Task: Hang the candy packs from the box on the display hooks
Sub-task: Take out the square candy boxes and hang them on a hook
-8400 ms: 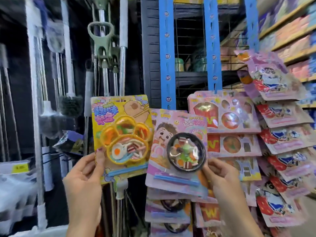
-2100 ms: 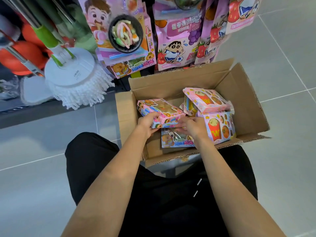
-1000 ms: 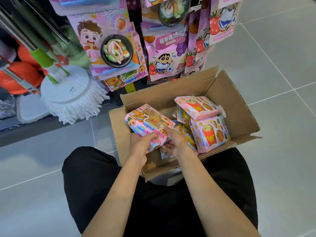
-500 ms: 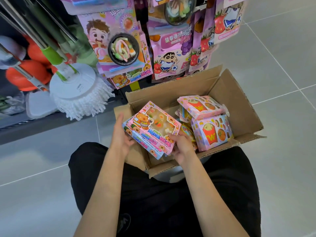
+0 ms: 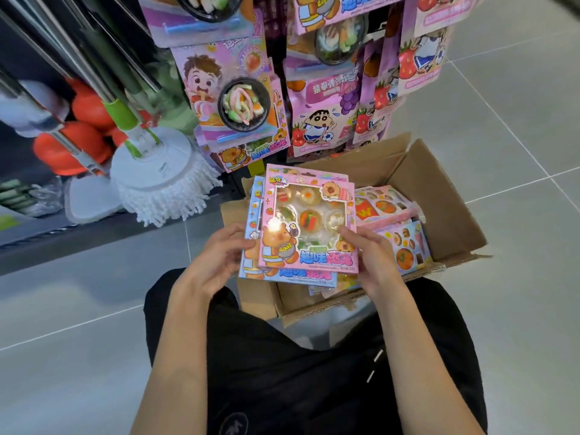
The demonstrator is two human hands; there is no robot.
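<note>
Above box (image 5: 439, 196) | both hands' grip: candy packs (image 5: 309, 221) | mop (image 5: 157, 171) left

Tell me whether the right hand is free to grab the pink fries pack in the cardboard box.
Probably not yet: the right hand grips the pink capybara candy pack stack, which overhangs the fries pack in the box.

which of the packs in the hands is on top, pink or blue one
The pink-bordered pack is on top, its whole front showing; the blue-bordered pack sits beneath it, only its left and bottom edges visible.

candy packs (image 5: 309, 222) | lifted clear of box (image 5: 445, 208) | now upright
</note>
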